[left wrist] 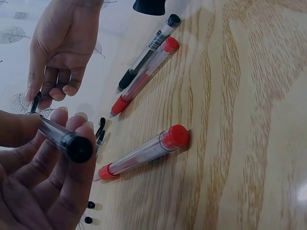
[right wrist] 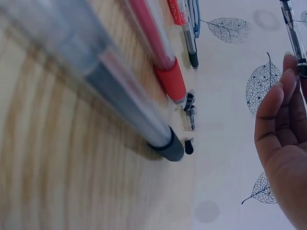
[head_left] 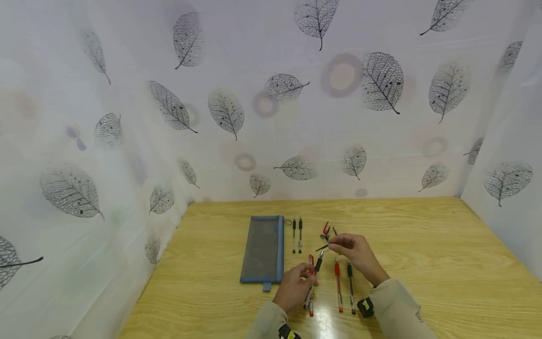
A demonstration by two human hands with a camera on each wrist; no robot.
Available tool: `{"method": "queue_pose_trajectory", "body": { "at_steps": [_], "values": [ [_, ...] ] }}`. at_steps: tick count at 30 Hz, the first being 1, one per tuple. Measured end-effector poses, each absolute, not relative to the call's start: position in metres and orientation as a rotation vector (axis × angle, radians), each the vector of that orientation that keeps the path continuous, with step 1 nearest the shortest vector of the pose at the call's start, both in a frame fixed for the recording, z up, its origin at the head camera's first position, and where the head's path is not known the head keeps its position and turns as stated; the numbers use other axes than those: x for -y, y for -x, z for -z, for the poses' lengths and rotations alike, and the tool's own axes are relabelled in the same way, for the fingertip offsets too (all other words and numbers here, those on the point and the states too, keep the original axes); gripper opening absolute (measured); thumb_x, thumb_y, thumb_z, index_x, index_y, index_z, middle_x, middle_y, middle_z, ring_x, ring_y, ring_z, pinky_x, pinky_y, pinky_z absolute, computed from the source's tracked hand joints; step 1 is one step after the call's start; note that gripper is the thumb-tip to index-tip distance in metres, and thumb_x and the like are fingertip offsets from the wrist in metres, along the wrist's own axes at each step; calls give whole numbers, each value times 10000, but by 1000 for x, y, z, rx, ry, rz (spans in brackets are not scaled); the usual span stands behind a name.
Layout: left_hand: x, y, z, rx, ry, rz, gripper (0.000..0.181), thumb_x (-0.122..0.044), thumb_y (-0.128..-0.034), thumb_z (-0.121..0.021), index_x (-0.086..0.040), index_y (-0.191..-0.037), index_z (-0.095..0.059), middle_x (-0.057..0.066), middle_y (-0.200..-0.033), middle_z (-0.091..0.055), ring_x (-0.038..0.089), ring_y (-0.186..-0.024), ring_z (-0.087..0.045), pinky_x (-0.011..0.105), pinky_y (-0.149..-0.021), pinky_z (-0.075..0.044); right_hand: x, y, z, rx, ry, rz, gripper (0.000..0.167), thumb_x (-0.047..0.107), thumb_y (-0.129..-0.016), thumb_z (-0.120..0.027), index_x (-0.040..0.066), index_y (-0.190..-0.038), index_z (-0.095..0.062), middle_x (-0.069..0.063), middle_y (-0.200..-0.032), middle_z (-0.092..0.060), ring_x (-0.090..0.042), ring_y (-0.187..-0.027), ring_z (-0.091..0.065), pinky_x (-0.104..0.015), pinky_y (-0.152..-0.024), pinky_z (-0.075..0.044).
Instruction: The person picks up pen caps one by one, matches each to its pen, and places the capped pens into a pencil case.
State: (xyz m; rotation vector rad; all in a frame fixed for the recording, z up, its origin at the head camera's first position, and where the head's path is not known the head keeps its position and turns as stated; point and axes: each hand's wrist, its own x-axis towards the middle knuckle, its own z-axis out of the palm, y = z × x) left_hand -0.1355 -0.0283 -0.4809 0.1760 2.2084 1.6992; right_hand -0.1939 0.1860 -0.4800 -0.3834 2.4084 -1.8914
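My left hand [head_left: 295, 286] grips a clear-barrelled pen with a black grip [head_left: 318, 263], its tip angled up and away. The pen's black end plug [left wrist: 79, 149] faces the left wrist camera. Just beyond that tip, my right hand [head_left: 357, 254] pinches a small dark-and-clear piece [head_left: 322, 247] that looks like a pen cap; its far part is hidden by the fingers. Beneath the left hand lies a red pen [left wrist: 144, 155], partly covered in the head view. Nearer the right hand, another red pen [head_left: 338, 287] and a black pen [head_left: 351, 288] lie side by side.
A grey mesh pencil case [head_left: 263, 249] with blue edging lies to the left. Two black-gripped pens [head_left: 300, 235] lie beside it. Loose red and dark caps [head_left: 325, 229] sit beyond the hands on the wooden table [head_left: 423, 245]. A leaf-patterned sheet [head_left: 296, 132] encloses the back and sides.
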Motion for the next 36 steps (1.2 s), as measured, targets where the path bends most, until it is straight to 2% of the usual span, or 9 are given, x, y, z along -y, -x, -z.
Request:
{"method": "queue_pose_trajectory", "body": {
  "at_steps": [2,5,11,15,19,25,32,36],
  "values": [
    [29,135,481,-2183,-189,-1716,261,-87,-974,-546,-30,-1226,-587,16,-823,-642,217,-624,-638,311,-526,-531,-185,194,479,-2410,394,1893,329,207,-917,-668,-66,-1100,-654,-143,-1025,-688,-302,-952,-644,-352,-811,-543],
    [29,135,481,-2157,-212,-1738,261,-87,-982,-537,-31,-1232,-587,18,-827,-637,215,-632,-636,314,-544,-540,-183,195,477,-2407,420,1885,344,220,-920,-664,-62,-1117,-657,-158,-1053,-684,-254,-949,-647,-330,-806,-543],
    [27,136,480,-2088,-212,-1793,281,-102,-990,-533,-27,-1257,-579,33,-852,-640,222,-634,-633,325,-544,-544,-179,196,475,-2355,512,1911,292,185,-924,-658,-44,-1106,-661,-156,-1056,-683,-128,-909,-649,-416,-826,-548],
    [26,137,479,-2046,-202,-1811,319,-132,-984,-553,2,-1273,-574,34,-868,-645,171,-624,-628,312,-549,-547,-177,196,474,-2332,504,1940,233,173,-918,-666,-3,-1069,-680,-125,-1020,-694,-128,-886,-652,-425,-822,-548],
    [24,138,479,-2054,-209,-1800,301,-150,-972,-575,35,-1205,-623,32,-854,-652,104,-575,-596,280,-527,-538,-174,194,474,-2310,494,1972,218,177,-921,-661,5,-1050,-692,-109,-991,-702,-138,-869,-656,-396,-818,-549],
    [20,135,477,-2074,-187,-1816,232,-120,-958,-590,51,-1092,-670,17,-783,-644,95,-531,-582,284,-504,-541,-169,189,475,-2288,462,2051,210,160,-918,-664,-33,-986,-704,-44,-906,-715,-142,-819,-666,-299,-792,-544],
    [15,131,475,-2024,-102,-1875,202,-52,-958,-568,82,-1074,-665,51,-776,-638,84,-507,-568,272,-495,-541,-166,187,476,-2286,493,2073,229,106,-909,-663,-110,-985,-671,-82,-908,-708,-122,-804,-664,-281,-783,-550],
    [14,130,474,-1995,-75,-1877,199,-39,-960,-557,84,-1077,-662,57,-773,-630,92,-501,-570,283,-494,-546,-167,187,477,-2265,507,2076,242,89,-906,-663,-139,-985,-651,-9,-916,-711,-102,-825,-663,-266,-793,-548]
  ]
}}
